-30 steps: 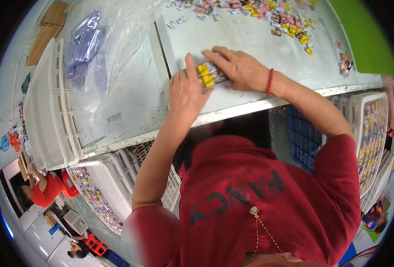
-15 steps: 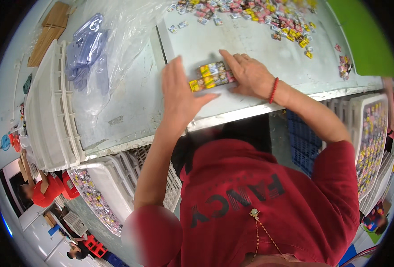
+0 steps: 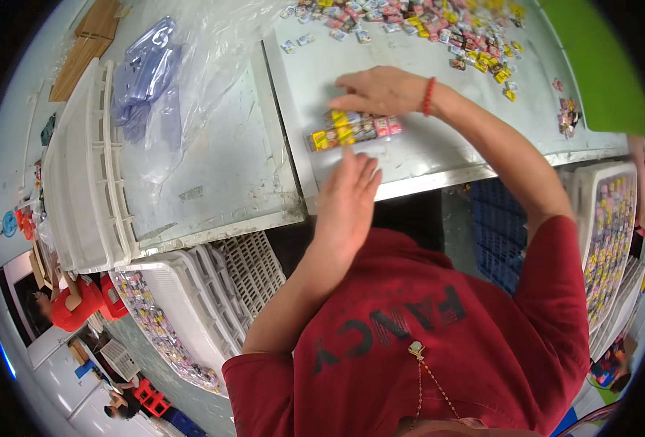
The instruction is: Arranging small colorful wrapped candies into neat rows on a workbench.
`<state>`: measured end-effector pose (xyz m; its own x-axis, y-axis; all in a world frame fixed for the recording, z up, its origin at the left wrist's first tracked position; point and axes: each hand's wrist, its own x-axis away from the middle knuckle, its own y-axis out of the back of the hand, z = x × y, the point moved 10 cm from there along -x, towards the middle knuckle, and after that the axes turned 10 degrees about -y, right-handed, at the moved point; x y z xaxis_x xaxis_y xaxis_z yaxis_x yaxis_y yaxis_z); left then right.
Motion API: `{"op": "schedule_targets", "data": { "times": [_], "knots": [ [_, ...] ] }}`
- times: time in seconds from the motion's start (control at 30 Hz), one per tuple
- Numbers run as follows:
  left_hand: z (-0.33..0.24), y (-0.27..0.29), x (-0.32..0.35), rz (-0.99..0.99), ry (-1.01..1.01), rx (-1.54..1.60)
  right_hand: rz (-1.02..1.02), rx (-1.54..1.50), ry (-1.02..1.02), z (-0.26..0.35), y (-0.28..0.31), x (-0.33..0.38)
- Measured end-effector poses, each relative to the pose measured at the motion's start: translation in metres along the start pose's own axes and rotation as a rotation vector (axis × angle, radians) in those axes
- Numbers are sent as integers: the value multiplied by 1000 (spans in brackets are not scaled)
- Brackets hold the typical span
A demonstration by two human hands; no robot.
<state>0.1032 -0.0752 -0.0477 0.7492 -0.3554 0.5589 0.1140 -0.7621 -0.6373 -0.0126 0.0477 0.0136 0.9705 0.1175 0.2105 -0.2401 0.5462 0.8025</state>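
Note:
A block of small wrapped pieces (image 3: 355, 132) lies on the pale worktable, laid side by side in rows, with yellow, dark brown and pink wrappers. My right hand (image 3: 388, 89) reaches over the block's far side, palm down and fingers stretched to the left, covering part of the back row. On the near side is my left hand (image 3: 348, 200), its fingers extended and their tips close to the front row. Whether either hand touches the pieces I cannot tell.
A loose heap of similar pieces (image 3: 410, 20) spreads across the far table. Blue plastic bags (image 3: 147, 76) and clear film (image 3: 213, 44) lie at left, by a white plastic tray (image 3: 78, 175). White crates (image 3: 180, 306) stand below the table. A green surface (image 3: 599, 65) borders the right.
My left hand has moved from the block's left end to its near side. My right hand has shifted from the right end to the far side, uncovering pink pieces.

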Motion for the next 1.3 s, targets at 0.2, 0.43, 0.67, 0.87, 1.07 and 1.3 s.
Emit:
{"op": "schedule_targets", "data": {
  "times": [0.2,0.43,0.67,0.87,1.07,1.3],
  "knots": [
    [7,-2,-29,-42,-93,50,181,82,-30,-6,-32,-12],
    [10,0,-40,-1,-61,56,60,-41,-108,-15,-28,-7],
    [-3,-19,-39,-17,-129,-12,40,-89,-161,-16,-12,2],
    [-11,1,-45,-2,-266,-46,-144,-145,-72,-5,-4,6],
    [-54,23,-17,-31,-498,61,-52,-394,93,49,-22,-3],
    [-129,102,73,-118,-832,153,410,-540,145,194,-76,-3]
  ]
}}
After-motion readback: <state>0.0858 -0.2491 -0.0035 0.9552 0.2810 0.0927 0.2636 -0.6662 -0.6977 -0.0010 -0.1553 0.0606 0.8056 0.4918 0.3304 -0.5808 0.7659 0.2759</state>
